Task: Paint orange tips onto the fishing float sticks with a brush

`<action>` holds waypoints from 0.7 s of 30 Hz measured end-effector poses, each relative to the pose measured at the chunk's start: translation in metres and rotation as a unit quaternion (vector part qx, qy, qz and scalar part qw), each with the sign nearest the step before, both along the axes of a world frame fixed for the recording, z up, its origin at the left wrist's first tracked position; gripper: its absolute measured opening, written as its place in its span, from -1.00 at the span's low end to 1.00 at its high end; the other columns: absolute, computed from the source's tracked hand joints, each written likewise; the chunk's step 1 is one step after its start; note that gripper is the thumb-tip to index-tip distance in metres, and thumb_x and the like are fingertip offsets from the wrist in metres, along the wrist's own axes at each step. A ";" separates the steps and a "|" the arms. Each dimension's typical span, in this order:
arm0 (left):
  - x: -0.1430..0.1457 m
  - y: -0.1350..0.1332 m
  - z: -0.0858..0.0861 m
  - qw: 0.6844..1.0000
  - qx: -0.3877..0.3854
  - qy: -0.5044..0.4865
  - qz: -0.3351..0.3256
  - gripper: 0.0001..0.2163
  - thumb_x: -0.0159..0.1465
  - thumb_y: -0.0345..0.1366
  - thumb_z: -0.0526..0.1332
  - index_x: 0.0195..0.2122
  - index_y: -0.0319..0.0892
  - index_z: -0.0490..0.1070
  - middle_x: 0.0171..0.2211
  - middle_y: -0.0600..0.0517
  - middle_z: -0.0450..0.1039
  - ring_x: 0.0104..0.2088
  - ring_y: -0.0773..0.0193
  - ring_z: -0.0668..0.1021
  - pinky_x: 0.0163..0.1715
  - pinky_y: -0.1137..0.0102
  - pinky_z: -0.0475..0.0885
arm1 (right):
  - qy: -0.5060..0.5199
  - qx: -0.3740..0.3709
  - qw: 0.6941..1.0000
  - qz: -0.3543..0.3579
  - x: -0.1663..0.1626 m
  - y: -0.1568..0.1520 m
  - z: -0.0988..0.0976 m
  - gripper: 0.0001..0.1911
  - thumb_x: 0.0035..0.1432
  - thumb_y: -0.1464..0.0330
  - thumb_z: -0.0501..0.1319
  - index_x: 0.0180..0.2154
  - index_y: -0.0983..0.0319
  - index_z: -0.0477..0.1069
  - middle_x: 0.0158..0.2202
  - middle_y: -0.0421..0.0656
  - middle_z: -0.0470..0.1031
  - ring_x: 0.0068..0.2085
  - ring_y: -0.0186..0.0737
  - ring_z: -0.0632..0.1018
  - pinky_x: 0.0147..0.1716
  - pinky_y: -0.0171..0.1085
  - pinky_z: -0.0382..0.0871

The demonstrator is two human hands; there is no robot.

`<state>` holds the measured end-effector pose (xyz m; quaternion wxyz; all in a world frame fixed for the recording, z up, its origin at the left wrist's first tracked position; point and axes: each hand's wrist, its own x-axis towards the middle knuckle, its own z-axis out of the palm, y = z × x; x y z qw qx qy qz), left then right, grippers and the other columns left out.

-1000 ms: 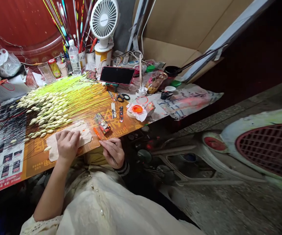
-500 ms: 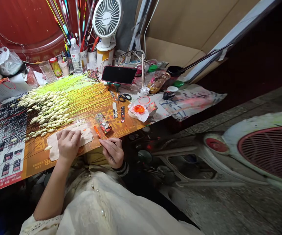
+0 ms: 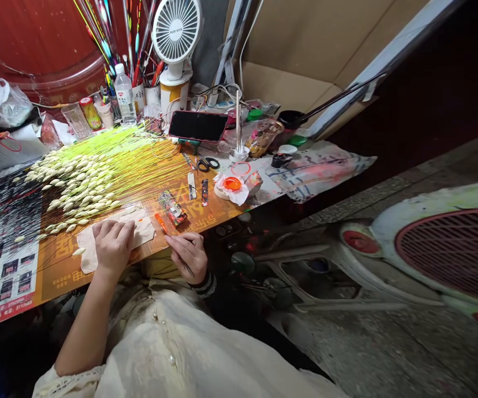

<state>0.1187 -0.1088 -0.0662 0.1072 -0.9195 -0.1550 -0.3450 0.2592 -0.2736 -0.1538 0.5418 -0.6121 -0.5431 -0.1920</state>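
My left hand (image 3: 113, 245) rests with curled fingers on a pale cloth (image 3: 141, 231) spotted with orange paint, at the table's near edge. My right hand (image 3: 188, 255) is pinched on a thin brush whose orange tip (image 3: 162, 223) lies just right of the cloth. A large spread of white fishing floats (image 3: 73, 190) with yellow-green stems (image 3: 139, 160) fans out across the table beyond my left hand. A small patterned box (image 3: 172, 208) lies just past the brush tip.
An orange paint lid on tissue (image 3: 232, 185), scissors (image 3: 208, 163), a phone on a stand (image 3: 198, 126), a desk fan (image 3: 176, 33), a water bottle (image 3: 124, 99) and cups of rods crowd the table's back. A floor fan (image 3: 446, 249) stands at right.
Both hands stay where they were; only the camera view has shifted slightly.
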 end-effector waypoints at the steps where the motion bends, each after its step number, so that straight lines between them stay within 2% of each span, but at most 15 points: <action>1: 0.000 0.000 0.000 1.000 0.002 0.000 -0.001 -0.92 0.33 -0.32 0.23 -0.17 -0.11 0.47 -0.40 0.07 0.56 -0.30 0.21 0.45 -0.18 0.23 0.20 | -0.001 0.000 1.000 -0.001 0.000 0.000 0.000 -0.55 0.27 0.46 0.14 0.18 0.14 0.36 -0.05 -0.10 0.58 -0.07 -0.12 0.46 -0.07 -0.08 0.37; 6: 0.001 -0.001 0.001 1.000 0.005 -0.003 -0.001 -0.93 0.33 -0.33 0.23 -0.18 -0.11 0.47 -0.40 0.08 0.56 -0.30 0.21 0.45 -0.18 0.24 0.21 | 0.002 0.014 1.000 0.001 0.000 0.001 0.001 -0.52 0.24 0.49 0.17 0.19 0.15 0.35 -0.06 -0.10 0.58 -0.08 -0.12 0.45 -0.09 -0.08 0.37; 14: 0.000 0.000 -0.002 1.000 -0.013 -0.007 0.003 -0.90 0.35 -0.29 0.20 -0.17 -0.08 0.50 -0.40 0.05 0.56 -0.29 0.20 0.46 -0.14 0.21 0.20 | 0.025 0.009 1.000 0.007 0.000 0.000 -0.001 -0.36 0.19 0.56 0.20 0.27 0.06 0.25 -0.04 -0.11 0.58 -0.10 -0.08 0.46 -0.10 -0.03 0.41; 21: 0.000 0.000 -0.001 1.000 -0.023 -0.006 0.006 -0.90 0.35 -0.30 0.20 -0.17 -0.08 0.50 -0.41 0.06 0.56 -0.29 0.21 0.46 -0.16 0.22 0.20 | 0.035 0.018 0.999 0.008 0.001 -0.001 0.001 -0.34 0.20 0.55 0.19 0.28 0.00 0.23 -0.04 -0.11 0.58 -0.10 -0.09 0.46 -0.09 -0.06 0.44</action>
